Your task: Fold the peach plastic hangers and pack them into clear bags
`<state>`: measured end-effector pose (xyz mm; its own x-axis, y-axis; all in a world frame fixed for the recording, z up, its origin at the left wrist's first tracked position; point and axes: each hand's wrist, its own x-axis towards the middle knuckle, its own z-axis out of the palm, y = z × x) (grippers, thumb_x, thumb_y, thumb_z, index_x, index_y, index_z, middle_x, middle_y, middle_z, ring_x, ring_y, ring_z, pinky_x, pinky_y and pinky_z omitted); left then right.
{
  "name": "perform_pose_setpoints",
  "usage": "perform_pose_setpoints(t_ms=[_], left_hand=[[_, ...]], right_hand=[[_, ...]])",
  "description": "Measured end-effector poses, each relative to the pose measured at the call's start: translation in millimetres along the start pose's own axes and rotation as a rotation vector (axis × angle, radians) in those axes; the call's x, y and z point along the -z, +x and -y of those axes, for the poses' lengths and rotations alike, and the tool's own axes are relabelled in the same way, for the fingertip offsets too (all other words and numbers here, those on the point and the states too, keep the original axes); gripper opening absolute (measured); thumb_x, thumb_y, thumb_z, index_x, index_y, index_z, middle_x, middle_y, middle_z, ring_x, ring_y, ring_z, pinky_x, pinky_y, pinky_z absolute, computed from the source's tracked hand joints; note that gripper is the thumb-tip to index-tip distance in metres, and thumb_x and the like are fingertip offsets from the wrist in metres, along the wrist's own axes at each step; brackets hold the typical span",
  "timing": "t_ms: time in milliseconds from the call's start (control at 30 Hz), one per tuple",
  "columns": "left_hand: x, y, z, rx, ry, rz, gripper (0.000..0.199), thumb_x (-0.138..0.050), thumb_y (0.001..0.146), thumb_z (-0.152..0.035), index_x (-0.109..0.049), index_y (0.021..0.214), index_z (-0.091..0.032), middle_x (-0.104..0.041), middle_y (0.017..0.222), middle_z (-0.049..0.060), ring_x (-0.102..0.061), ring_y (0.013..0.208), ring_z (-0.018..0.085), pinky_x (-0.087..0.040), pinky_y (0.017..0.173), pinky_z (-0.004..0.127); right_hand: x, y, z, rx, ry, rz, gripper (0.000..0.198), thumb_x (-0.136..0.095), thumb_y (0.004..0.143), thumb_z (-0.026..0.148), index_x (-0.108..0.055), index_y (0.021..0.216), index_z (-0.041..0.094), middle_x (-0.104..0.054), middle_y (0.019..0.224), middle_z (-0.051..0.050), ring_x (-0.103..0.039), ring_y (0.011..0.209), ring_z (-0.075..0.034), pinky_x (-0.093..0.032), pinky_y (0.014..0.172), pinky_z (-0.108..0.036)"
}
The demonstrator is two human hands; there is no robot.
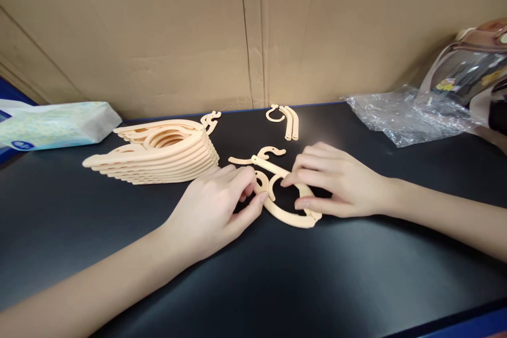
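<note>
A cream plastic folding hanger (291,216) lies on the black table between my hands, its arms bent around a curved hook piece. My left hand (217,206) is closed at its left end, thumb and index finger pinching the edge there. Across its right-hand arm, my right hand (340,182) curls its fingers and thumb, covering part of that arm. Just beyond, a loose hook piece (273,151) and a short curved arm (240,160) lie close against the hanger. A stack of matching hangers (186,156) sits left of my left hand.
Behind the stack are small hanger parts (209,120). Another hook (275,115) and two hanger arms (292,124) lie near the cardboard wall (178,37). A tissue pack (59,124) is at the left; a crumpled plastic bag (412,116) and a clear bag (463,74) are at the right.
</note>
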<state>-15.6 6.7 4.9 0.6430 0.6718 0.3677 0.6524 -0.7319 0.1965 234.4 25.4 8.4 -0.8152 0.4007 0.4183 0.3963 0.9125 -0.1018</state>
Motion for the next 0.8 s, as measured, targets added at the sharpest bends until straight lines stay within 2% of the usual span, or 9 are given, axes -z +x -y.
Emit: perform_pose_setpoints(t_ms=[167, 400, 500, 600, 700, 800], left_hand=[[1, -1, -2, 0.077, -0.025, -0.013, 0.031, -0.064, 0.084, -0.043, -0.045, 0.077, -0.019, -0.052, 0.070, -0.003, -0.049, 0.062, 0.014, -0.033, 0.055, 0.025], [4, 2, -6, 0.128, -0.103, 0.006, 0.015, -0.063, 0.078, -0.024, -0.051, 0.086, -0.019, -0.056, 0.081, -0.002, -0.055, 0.070, 0.014, -0.041, 0.060, 0.026], [4, 2, -5, 0.130, -0.117, -0.001, 0.012, -0.064, 0.081, -0.022, -0.056, 0.089, -0.018, -0.060, 0.085, -0.001, -0.058, 0.075, 0.015, -0.044, 0.064, 0.028], [3, 2, -1, 0.074, -0.113, -0.025, 0.006, -0.061, 0.089, -0.023, -0.063, 0.094, -0.020, -0.066, 0.091, -0.001, -0.062, 0.084, 0.016, -0.047, 0.071, 0.029], [5, 0, 2, -0.054, -0.028, -0.061, 0.012, -0.057, 0.096, -0.025, -0.068, 0.099, -0.022, -0.072, 0.096, -0.002, -0.065, 0.087, 0.016, -0.049, 0.074, 0.030], [9, -2, 3, -0.211, 0.148, -0.097, 0.025, -0.047, 0.100, -0.024, -0.070, 0.097, -0.018, -0.075, 0.095, 0.000, -0.068, 0.084, 0.019, -0.051, 0.068, 0.031]], right_hand=[[-3, -1, 15, 0.117, -0.023, 0.037, 0.046, -0.048, 0.095, 0.053, -0.067, 0.101, 0.012, -0.061, 0.082, -0.007, -0.049, 0.074, -0.019, -0.037, 0.071, -0.034], [-4, 0, 25, 0.196, -0.091, 0.008, 0.035, -0.052, 0.096, 0.042, -0.069, 0.098, 0.012, -0.062, 0.077, -0.005, -0.050, 0.072, -0.018, -0.041, 0.070, -0.033], [-2, -1, 18, 0.118, -0.126, -0.068, 0.030, -0.051, 0.097, 0.036, -0.068, 0.099, 0.012, -0.069, 0.084, -0.007, -0.057, 0.079, -0.019, -0.044, 0.074, -0.034], [-2, -3, 4, -0.026, -0.165, -0.103, 0.023, -0.048, 0.098, 0.020, -0.067, 0.109, 0.015, -0.071, 0.111, -0.010, -0.061, 0.097, -0.020, -0.045, 0.085, -0.036], [-4, -6, -9, -0.130, -0.118, -0.069, 0.030, -0.046, 0.097, 0.014, -0.065, 0.119, 0.019, -0.062, 0.134, -0.009, -0.056, 0.118, -0.021, -0.043, 0.098, -0.039], [-6, -7, -15, -0.166, -0.091, -0.027, 0.032, -0.046, 0.094, 0.009, -0.065, 0.118, 0.017, -0.064, 0.130, -0.008, -0.056, 0.118, -0.021, -0.041, 0.101, -0.041]])
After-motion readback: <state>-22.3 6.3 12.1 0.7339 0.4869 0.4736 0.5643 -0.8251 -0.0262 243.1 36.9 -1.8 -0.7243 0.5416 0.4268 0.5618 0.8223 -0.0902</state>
